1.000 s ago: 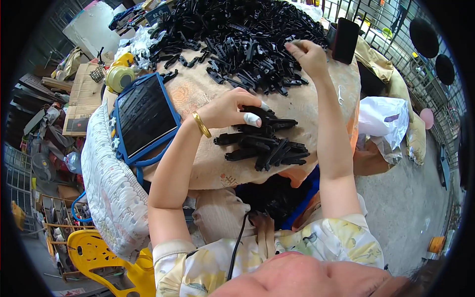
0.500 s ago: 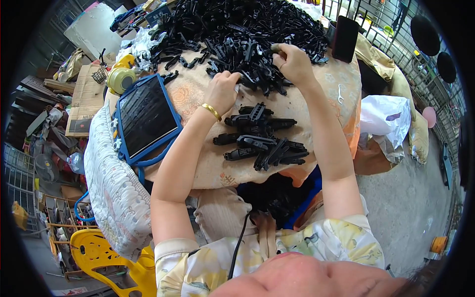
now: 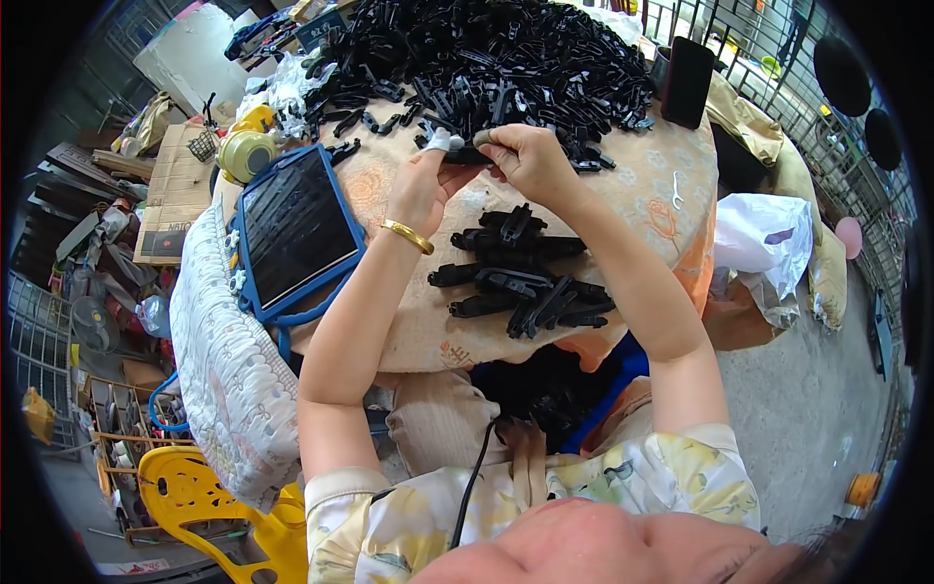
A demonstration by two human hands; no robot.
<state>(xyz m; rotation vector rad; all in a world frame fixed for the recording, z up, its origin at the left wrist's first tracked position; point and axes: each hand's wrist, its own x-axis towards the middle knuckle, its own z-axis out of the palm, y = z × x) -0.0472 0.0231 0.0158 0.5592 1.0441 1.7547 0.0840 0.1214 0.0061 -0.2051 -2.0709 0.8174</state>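
A small black plastic part (image 3: 469, 156) is between my two hands, near the front of the pile. My left hand (image 3: 420, 190), with white wrapping on a finger, is closed on its left end. At the other end my right hand (image 3: 533, 167) pinches it with thumb and fingertips, which partly hide it. Beyond them spreads a large heap of loose black plastic parts (image 3: 486, 58). Nearer to me, a smaller stack of long black pieces (image 3: 516, 273) lies crosswise on the patterned cloth (image 3: 389, 331).
On the left of the table rests a blue-framed tablet (image 3: 297, 234), beside a yellow round-faced object (image 3: 246, 156). A dark phone (image 3: 687, 83) stands upright at the far right, with a white hook-shaped item (image 3: 677, 192) nearer. Below the table edge is a dark-filled blue container (image 3: 632, 365).
My hands have come together from apart. The right hand moved left and nearer, out of the heap, and a black part is now held between both hands.
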